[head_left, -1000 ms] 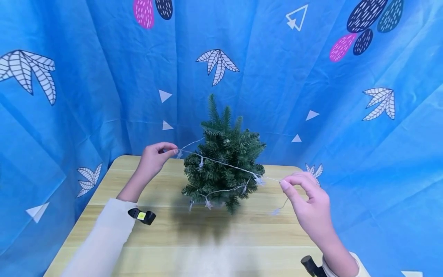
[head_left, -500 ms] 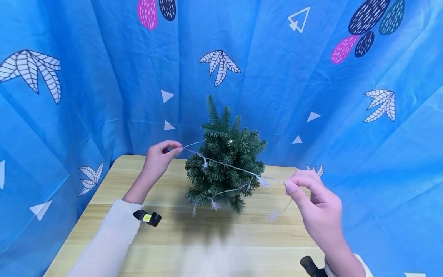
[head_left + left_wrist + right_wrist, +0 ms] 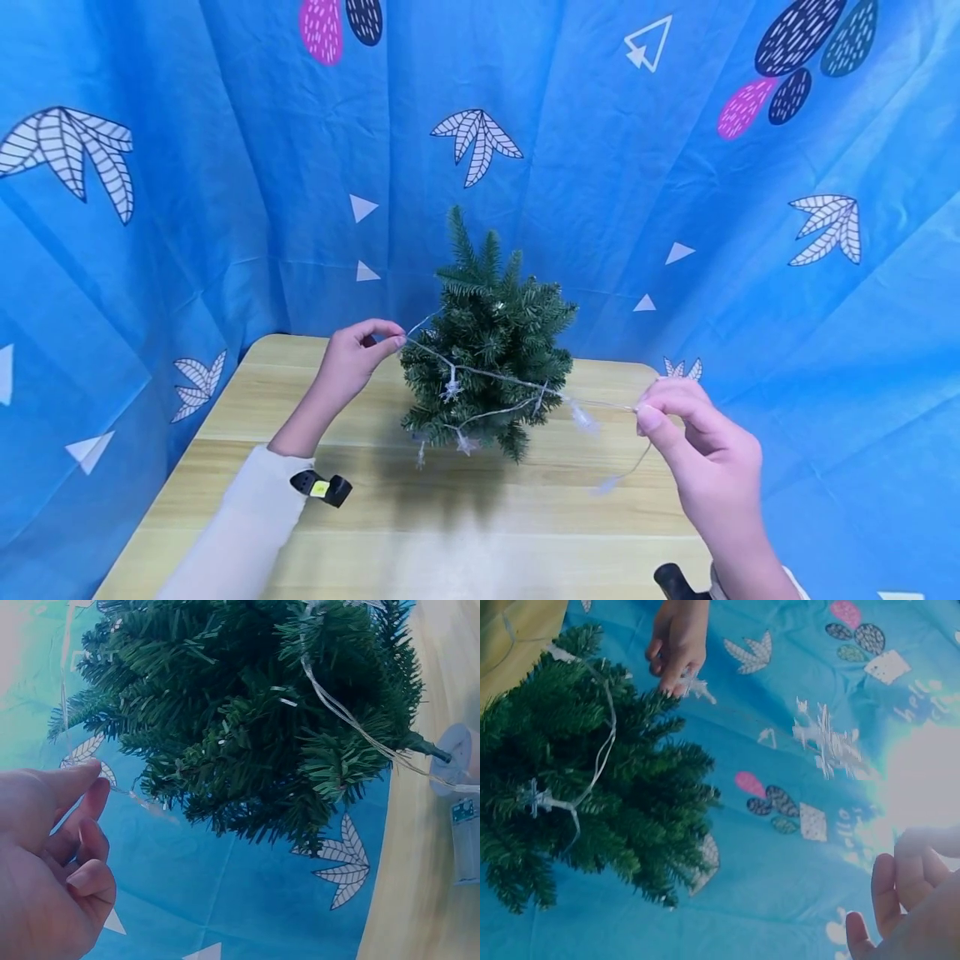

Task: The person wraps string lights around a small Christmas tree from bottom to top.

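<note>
A small green artificial Christmas tree (image 3: 495,325) stands on the wooden table. Across its front stretches a string of fairy lights (image 3: 452,387), a thin clear wire with snowflake-shaped bulbs. At the tree's left side my left hand (image 3: 352,367) pinches the wire between thumb and index finger. My right hand (image 3: 712,467) pinches it farther along, out to the right, and a short tail with a bulb hangs below that pinch. A lower loop of the same wire lies against the branches. In the left wrist view, wire runs past the tree's pale base (image 3: 454,757).
A clear battery box (image 3: 466,840) lies by the base in the left wrist view. The light wooden table (image 3: 570,517) ends at a blue patterned curtain (image 3: 585,208) behind and on both sides. Each wrist wears a black camera, such as the left one (image 3: 322,487).
Both hands have lowered slightly, and my right hand has moved farther right. The stretched wire now crosses the tree's front lower down. Both hands keep their pinch.
</note>
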Motion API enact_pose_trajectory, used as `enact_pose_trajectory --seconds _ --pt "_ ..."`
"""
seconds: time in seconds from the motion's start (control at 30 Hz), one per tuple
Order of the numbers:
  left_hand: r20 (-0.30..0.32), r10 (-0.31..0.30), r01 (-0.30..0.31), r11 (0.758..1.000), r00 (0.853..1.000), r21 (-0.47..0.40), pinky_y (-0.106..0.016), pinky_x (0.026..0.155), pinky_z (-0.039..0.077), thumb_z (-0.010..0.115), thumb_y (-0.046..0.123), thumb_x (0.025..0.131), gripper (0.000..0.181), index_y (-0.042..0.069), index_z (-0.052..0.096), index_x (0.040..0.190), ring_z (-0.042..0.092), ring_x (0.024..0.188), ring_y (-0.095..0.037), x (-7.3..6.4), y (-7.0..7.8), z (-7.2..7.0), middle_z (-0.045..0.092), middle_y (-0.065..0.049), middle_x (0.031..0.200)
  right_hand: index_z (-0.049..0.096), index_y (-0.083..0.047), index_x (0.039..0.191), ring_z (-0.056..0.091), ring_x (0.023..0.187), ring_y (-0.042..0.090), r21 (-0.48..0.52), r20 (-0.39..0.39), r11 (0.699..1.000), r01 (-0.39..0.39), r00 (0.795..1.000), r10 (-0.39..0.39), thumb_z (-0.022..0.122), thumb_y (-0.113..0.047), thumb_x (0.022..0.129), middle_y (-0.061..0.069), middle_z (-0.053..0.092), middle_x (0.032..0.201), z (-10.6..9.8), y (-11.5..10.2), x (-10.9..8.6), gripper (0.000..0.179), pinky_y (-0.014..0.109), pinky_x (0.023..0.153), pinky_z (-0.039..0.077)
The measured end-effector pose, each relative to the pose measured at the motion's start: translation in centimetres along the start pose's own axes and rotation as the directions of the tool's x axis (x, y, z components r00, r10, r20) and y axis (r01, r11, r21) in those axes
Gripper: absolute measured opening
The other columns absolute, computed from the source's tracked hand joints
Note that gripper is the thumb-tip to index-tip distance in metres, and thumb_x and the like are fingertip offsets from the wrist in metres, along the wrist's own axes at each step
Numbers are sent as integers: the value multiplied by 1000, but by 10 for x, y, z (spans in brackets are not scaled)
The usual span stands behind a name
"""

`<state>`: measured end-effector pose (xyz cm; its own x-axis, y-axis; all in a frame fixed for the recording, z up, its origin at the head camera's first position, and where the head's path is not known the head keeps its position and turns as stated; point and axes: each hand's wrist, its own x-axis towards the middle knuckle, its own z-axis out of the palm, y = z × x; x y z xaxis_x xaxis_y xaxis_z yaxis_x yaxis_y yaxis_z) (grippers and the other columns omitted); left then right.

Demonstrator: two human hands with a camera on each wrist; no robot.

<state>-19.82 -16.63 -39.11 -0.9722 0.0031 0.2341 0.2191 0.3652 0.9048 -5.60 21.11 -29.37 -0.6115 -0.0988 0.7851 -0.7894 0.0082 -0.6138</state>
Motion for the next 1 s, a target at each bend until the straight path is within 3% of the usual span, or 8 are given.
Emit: enact_pose_trajectory --seconds 0.2,0.33,0.47,0.67,0.77,0.83,0.93,1.0 --pt "60 -45 43 999 997 28 -31 55 41 72 34 94 19 20 75 106 47 68 -24 -5 0 5 62 -10 92 65 13 88 58 96 22 23 -69 999 -43 997 44 52 29 86 8 65 89 -6 5 -1 21 28 104 41" --pt "82 -56 53 998 995 42 -31 56 42 72 30 95 17 21 75 108 49 71 -25 -8 1 7 65 -8 94 65 13 86 61 96 20 -45 -129 988 -147 982 140 58 21 89 6 65 86 -9 4 -2 11 25 107 41" --pt "99 -40 35 998 994 46 -31 58 44 70 27 96 22 21 73 117 52 77 -25 -11 0 6 71 -5 103 66 13 89 60 102 18 -133 -218 940 -315 934 282 64 11 92 3 65 82 -12 4 -2 4 21 104 43" --pt "81 -14 12 1000 997 28 -30 61 46 68 29 98 32 19 68 128 55 83 -24 -15 0 4 73 -4 109 69 9 95 56 99 17 -183 -320 861 -475 857 404 68 1 94 0 64 77 -18 12 0 8 20 80 44" --pt "60 -18 15 999 998 44 -30 58 45 69 29 97 29 20 70 125 54 78 -24 -21 12 5 73 -3 107 71 5 99 55 101 16 -247 -329 812 -529 834 443 69 -6 95 -2 66 78 -20 17 0 12 21 76 43" --pt "46 -17 15 998 999 54 -30 56 46 70 29 96 27 20 72 121 54 75 -23 -27 24 10 71 -3 103 73 1 101 55 97 13 -309 -321 777 -548 829 458 69 -11 96 -5 67 80 -20 19 1 14 22 70 41" --pt "36 -1 -1 999 999 41 -29 55 47 71 30 95 25 21 74 118 53 69 -21 -39 47 21 68 -4 95 73 -2 102 56 99 10 -367 -302 753 -545 836 458 69 -15 97 -8 67 81 -18 22 2 15 21 72 41" --pt "33 35 -36 999 999 23 -29 56 47 72 30 94 24 22 75 116 52 68 -20 -47 62 31 66 -3 91 73 -2 102 57 100 9 -382 -283 760 -526 849 446 69 -16 97 -8 66 81 -16 23 4 15 20 77 43"
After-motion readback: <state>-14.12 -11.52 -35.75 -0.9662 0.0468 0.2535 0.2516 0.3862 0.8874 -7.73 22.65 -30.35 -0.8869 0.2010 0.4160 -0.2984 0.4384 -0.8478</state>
